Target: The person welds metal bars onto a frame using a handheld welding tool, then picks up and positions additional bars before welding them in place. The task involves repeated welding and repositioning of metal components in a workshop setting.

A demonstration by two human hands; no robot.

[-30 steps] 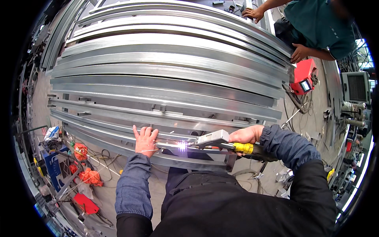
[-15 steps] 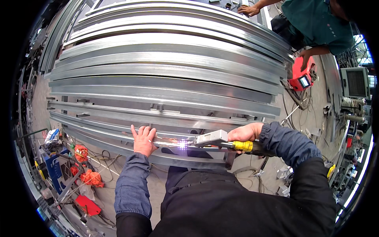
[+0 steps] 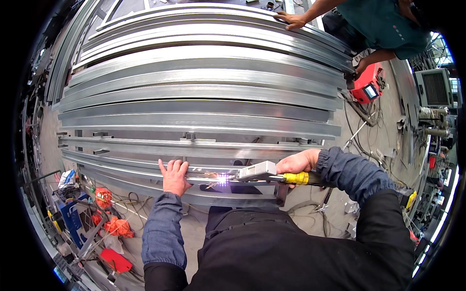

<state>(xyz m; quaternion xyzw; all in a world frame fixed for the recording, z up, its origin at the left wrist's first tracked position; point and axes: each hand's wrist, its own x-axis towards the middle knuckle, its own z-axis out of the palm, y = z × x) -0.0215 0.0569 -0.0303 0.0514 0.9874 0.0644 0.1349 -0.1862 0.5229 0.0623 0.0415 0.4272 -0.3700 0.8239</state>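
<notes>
Grey metal and a yellow collar mark the torch (image 3: 258,170), which lies above the near side of the rack of bars, in front of the person's body, its tip pointing left at a violet-white glow (image 3: 223,179) with a few orange sparks. The right hand (image 3: 297,162) has its fingers wrapped firmly around the torch's grip. Left of the glow, the left hand (image 3: 175,178) lies palm down on the narrow bars (image 3: 116,162), fingers spread and not closed around anything. Beyond them, broad silvery metal lengths (image 3: 199,92) lie side by side. At their far right, a co-worker in a dark green top (image 3: 376,26) rests one hand (image 3: 291,20) on the farthest lengths; the other is near their right ends. A red machine (image 3: 365,88) with a small screen stands on the floor near there; at lower left are a blue machine (image 3: 73,220) and crumpled orange material (image 3: 119,226).
</notes>
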